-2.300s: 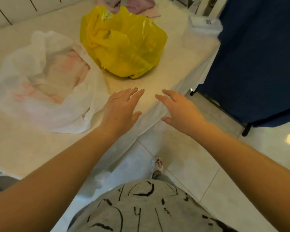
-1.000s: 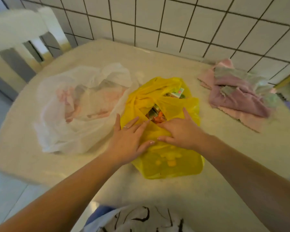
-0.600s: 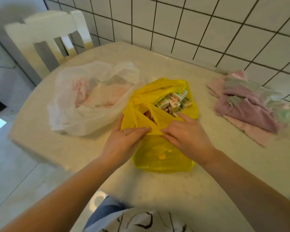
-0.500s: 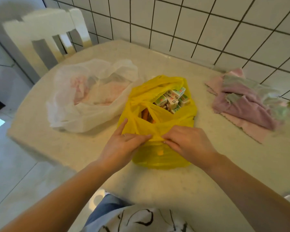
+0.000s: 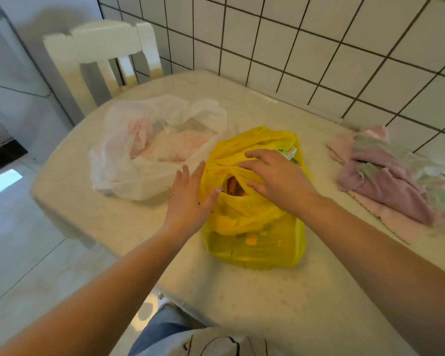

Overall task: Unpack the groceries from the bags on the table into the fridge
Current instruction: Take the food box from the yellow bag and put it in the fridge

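A yellow plastic bag sits in the middle of the pale table. Its mouth gapes a little and orange items show inside. A small green-and-white carton peeks out at the bag's far side. My left hand lies flat against the bag's left side, fingers straight. My right hand rests on top of the bag with spread fingers over its far rim and covers most of the cartons. A white plastic bag with pinkish contents lies to the left, touching the yellow one.
Crumpled pink and purple cloths lie on the table at the right. A white chair stands at the table's far left corner. A tiled wall runs behind the table. Tiled floor lies to the left.
Both hands left the bag's near rim. The right hand moved up over the cartons at the far side, and the left hand slid to the bag's left side with straight fingers.
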Motion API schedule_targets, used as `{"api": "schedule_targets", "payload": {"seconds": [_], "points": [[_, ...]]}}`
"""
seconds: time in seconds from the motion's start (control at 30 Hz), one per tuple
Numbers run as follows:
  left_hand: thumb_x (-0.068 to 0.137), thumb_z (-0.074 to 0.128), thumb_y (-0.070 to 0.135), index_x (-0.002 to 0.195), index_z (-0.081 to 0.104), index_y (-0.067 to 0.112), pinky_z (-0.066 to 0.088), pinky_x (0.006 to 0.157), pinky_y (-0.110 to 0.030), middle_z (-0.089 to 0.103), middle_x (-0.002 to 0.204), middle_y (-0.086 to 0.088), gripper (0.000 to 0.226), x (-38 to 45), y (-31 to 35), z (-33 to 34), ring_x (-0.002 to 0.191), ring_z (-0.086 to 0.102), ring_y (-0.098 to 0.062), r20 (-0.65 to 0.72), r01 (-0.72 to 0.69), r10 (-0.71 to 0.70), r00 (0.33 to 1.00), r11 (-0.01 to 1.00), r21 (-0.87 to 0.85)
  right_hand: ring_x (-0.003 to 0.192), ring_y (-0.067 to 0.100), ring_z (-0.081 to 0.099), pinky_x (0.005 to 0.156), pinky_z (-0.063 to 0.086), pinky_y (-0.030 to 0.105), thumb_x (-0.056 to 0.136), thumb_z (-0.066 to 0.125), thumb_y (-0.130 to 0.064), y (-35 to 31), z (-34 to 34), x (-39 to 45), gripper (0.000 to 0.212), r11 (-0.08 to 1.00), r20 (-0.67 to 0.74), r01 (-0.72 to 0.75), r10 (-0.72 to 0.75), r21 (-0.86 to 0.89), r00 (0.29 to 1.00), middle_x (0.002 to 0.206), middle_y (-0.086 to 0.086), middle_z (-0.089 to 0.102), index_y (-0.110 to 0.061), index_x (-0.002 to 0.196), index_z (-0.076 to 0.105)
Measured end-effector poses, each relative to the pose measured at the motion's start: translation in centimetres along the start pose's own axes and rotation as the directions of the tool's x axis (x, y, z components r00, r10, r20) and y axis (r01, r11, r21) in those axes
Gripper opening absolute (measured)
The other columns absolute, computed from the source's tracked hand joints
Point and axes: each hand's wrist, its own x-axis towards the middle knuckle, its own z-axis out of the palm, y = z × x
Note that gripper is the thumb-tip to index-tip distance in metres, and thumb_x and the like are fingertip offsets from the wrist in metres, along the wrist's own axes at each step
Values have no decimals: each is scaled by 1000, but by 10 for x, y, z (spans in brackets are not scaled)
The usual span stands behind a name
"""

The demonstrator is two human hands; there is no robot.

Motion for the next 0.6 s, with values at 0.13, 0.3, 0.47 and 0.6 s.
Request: {"api": "schedule_targets", "payload": {"seconds": [0.13, 0.3, 0.47, 0.6], "points": [[93, 32, 55, 148, 19, 31, 13, 112, -53, 23, 154, -6, 61, 18, -4, 9, 144, 7, -27, 118, 51, -74, 990, 981, 186, 139, 23, 27, 110, 27, 37, 85, 64, -34, 2, 18, 41, 66, 993, 275, 7, 26, -120, 961, 151, 3, 30, -21, 143, 35], [97, 31, 48, 147, 26, 24, 8, 112, -54, 28, 153, 5, 56, 21, -8, 9, 144, 6, -20, 125, 45, -67, 990, 984, 172, 145, 22, 7, 116, 12, 44, 86, 56, -49, 9, 51, 64, 65, 951, 471, 51, 104, -305, 876, 156, 4, 17, -24, 142, 35], [97, 40, 37, 147, 26, 18, 4, 116, -50, 25, 153, 5, 54, 20, -5, 5, 144, 9, -13, 37, -81, 80, 996, 997, 13, 141, 15, 22, 114, 6, 47, 95, 46, -37, 16, 48, 65, 31, 973, 391, 54, 39, -224, 920, 150, -3, 33, -24, 121, 57], [91, 46, 48, 148, 14, 21, 12, 110, -11, 20, 150, 13, 71, 17, 10, 3, 136, 15, 6, -10, -153, 156, 988, 948, -279, 113, 20, 59, 106, 30, 53, 92, 48, -26, 14, 22, 50, 24, 988, 124, 146, -140, -46, 982, 128, 5, 60, -12, 103, 65]]}}
